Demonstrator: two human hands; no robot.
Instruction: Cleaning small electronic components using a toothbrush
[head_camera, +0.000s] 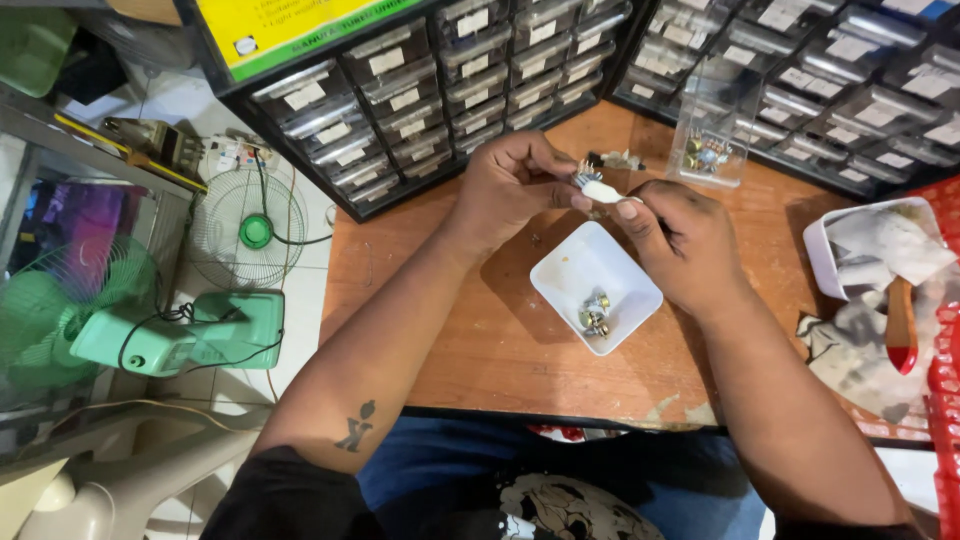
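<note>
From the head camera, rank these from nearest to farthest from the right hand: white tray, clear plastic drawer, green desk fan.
1. White tray: just below and left of the right hand.
2. Clear plastic drawer: standing beyond the hand, toward the cabinets.
3. Green desk fan: far left, on the floor off the table.

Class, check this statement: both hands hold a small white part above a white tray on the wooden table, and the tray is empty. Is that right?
Not quite. The white tray is not empty: the head view shows a few small metal parts lying in it. The rest stands: the left hand and right hand hold the small white part above it, on the wooden table.
</note>
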